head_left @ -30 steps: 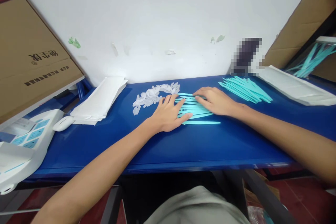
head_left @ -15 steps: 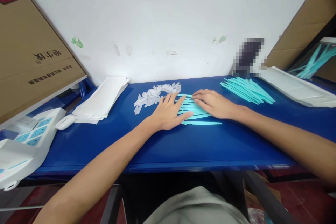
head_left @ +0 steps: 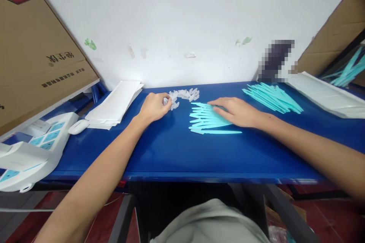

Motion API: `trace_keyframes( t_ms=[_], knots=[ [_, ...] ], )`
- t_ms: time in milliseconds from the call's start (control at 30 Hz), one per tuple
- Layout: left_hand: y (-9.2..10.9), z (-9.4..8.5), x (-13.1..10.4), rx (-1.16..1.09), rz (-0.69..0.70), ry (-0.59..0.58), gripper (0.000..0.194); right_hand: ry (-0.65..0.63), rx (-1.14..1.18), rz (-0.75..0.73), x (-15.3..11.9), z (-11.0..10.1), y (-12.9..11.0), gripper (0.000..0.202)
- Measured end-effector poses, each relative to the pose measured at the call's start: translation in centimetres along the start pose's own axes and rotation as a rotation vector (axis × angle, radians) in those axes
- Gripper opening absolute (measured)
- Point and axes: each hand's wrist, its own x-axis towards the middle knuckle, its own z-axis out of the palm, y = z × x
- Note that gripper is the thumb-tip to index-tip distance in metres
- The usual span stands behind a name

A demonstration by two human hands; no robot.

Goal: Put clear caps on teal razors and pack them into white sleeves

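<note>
A row of slim turquoise eyebrow razors (head_left: pixel 209 117) lies side by side on the blue table, with one a little apart at its near edge. My right hand (head_left: pixel 235 112) rests over their right ends, fingers stretched out and flat. To the left, my left hand (head_left: pixel 156 106) is at the near left side of a pile of small translucent plastic caps (head_left: pixel 185 94). Its fingers are curled in towards the thumb, and a whitish piece shows between them. Whether that piece is gripped or lies behind the fingers, I cannot tell.
More turquoise razors (head_left: pixel 273 98) lie heaped at the right, beside a white packet (head_left: pixel 325 97). White paper sleeves (head_left: pixel 114 102) are stacked on the left, near a white earbud-like case (head_left: pixel 78 127) and a power strip (head_left: pixel 54 140). Cardboard boxes (head_left: pixel 48 49) flank the table.
My left hand has left the razors, moved left to the caps and curled its fingers. The razors' left ends are now uncovered. My right hand stays on them.
</note>
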Motion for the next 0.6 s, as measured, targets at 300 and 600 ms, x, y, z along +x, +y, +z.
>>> trace_keyframes(
  t_ms=[300, 600],
  knots=[
    [-0.4, 0.9, -0.5, 0.189, 0.268, -0.167, 0.047, 0.143, -0.148, 0.117, 0.0, -0.4, -0.1, 0.048],
    [2.5, 1.8, -0.8, 0.122, 0.459, -0.203, 0.044, 0.092, 0.016, 0.193, 0.1, -1.0, -0.2, 0.052]
  ],
)
